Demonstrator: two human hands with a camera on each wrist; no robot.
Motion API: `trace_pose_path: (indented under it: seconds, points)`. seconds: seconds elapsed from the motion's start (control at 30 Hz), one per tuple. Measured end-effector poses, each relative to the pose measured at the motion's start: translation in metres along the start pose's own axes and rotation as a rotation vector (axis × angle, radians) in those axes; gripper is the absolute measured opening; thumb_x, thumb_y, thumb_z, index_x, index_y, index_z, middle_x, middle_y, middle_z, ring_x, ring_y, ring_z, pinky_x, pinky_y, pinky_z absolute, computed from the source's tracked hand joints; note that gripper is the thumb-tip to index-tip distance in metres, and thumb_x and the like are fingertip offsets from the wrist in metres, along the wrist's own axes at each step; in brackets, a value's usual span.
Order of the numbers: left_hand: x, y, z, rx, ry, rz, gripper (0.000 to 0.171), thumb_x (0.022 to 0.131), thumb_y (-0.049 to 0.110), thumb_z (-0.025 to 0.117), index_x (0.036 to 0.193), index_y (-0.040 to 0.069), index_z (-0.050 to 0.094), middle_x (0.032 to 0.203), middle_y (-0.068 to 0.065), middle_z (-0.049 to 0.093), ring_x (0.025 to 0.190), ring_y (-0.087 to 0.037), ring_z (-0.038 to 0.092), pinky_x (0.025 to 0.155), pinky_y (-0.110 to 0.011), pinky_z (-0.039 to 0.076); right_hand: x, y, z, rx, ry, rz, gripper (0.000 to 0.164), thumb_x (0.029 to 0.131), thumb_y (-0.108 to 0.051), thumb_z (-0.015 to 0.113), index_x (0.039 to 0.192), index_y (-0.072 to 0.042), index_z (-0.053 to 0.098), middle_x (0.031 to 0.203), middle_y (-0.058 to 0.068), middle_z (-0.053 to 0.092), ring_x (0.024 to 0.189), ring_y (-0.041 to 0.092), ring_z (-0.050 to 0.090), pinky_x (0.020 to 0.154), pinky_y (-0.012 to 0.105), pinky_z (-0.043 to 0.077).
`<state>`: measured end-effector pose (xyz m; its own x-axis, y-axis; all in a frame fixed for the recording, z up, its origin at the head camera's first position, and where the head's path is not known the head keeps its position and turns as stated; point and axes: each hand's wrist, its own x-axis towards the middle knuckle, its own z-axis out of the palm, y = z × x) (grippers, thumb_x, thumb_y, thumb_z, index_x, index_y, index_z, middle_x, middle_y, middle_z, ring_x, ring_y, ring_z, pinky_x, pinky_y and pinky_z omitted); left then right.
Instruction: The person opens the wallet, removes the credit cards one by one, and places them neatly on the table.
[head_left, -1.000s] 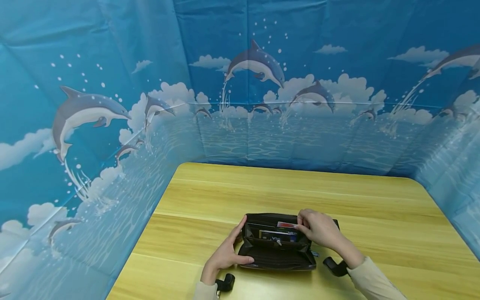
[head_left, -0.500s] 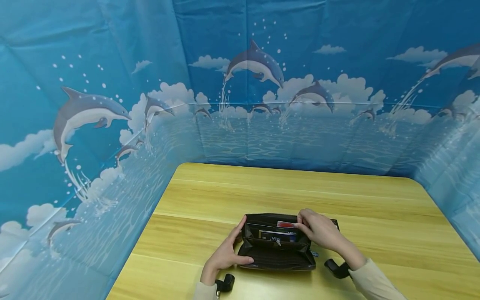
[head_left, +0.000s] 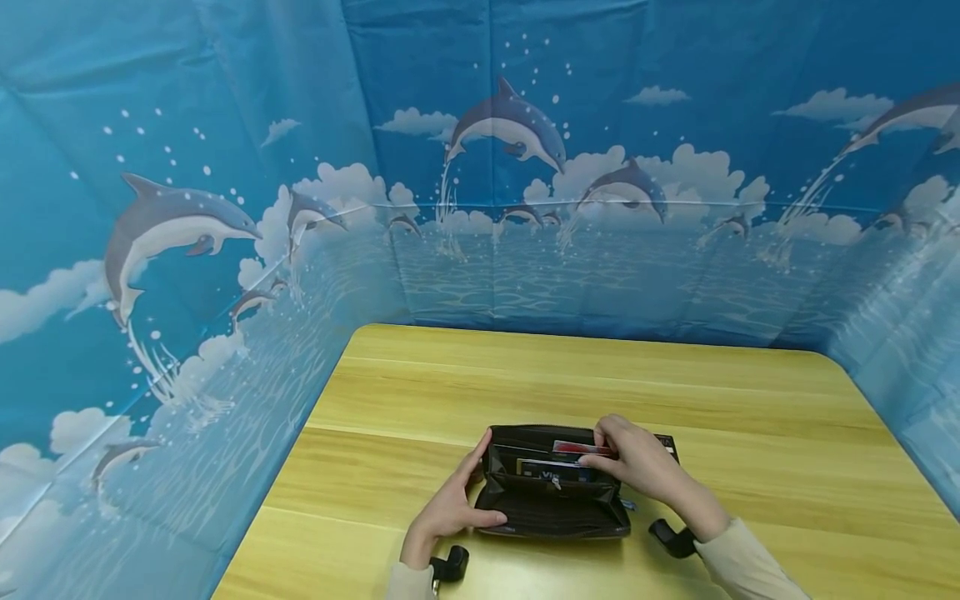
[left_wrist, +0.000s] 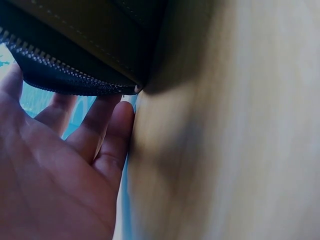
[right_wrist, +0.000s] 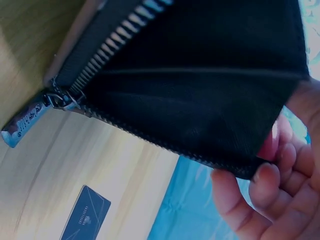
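Note:
A dark long zip wallet (head_left: 555, 517) lies spread wide on the table. My left hand (head_left: 450, 504) holds its left end, thumb on the near flap and fingers at the far one; the left wrist view shows those fingers (left_wrist: 95, 125) beneath the zipped edge. Inside, a red card (head_left: 573, 447) sticks up from the back section, and a dark card (head_left: 543, 472) stands in front of it. My right hand (head_left: 637, 457) grips the far wall at the right, thumb inside by the cards. Its fingers (right_wrist: 265, 182) curl round the zipped edge in the right wrist view.
A black card (right_wrist: 86, 215) lies on the wooden table (head_left: 750, 400) beyond the wallet's right end. The metal zip pull (right_wrist: 22, 122) hangs out at that end. A blue dolphin-printed curtain (head_left: 480, 275) surrounds the table.
My right thumb has slid down and left toward the front card, and more of the red card's length shows. My left hand and the wallet have stayed in place.

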<state>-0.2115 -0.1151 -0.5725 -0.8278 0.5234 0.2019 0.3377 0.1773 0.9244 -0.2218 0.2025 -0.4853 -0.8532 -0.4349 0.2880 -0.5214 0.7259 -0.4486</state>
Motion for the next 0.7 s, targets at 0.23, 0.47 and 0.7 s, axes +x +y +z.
trace_pose_path:
  seconds: [0.23, 0.47, 0.7]
  points:
    - [-0.0007, 0.0027, -0.001, 0.01, -0.024, 0.0, 0.113, 0.074, 0.015, 0.083, 0.154, 0.028, 0.004, 0.157, 0.0, 0.005, 0.141, -0.028, 0.01, 0.106, -0.057, 0.017, 0.0024, 0.0007, 0.0037, -0.045, 0.024, -0.009, 0.039, 0.08, -0.039, 0.074, 0.073, -0.019, 0.041, 0.065, -0.008, 0.033, 0.051, 0.004, 0.026, 0.048, 0.022, 0.025]
    - [-0.0009, 0.0015, -0.0007, 0.008, -0.018, -0.006, 0.112, 0.075, 0.019, 0.083, 0.154, 0.029, 0.005, 0.157, 0.001, 0.005, 0.14, -0.028, 0.011, 0.106, -0.056, 0.019, 0.003, 0.0038, 0.0052, -0.037, 0.059, -0.033, 0.04, 0.077, -0.034, 0.078, 0.071, -0.02, 0.04, 0.064, -0.011, 0.029, 0.051, 0.002, 0.023, 0.048, 0.022, 0.023]
    - [-0.0005, -0.001, -0.0012, 0.005, -0.016, 0.002, 0.111, 0.075, 0.022, 0.083, 0.154, 0.029, 0.005, 0.158, 0.002, 0.006, 0.141, -0.027, 0.012, 0.107, -0.052, 0.02, 0.0035, 0.0078, 0.0065, -0.014, 0.099, -0.078, 0.04, 0.076, -0.029, 0.079, 0.07, -0.022, 0.04, 0.064, -0.014, 0.026, 0.051, 0.001, 0.022, 0.047, 0.021, 0.023]
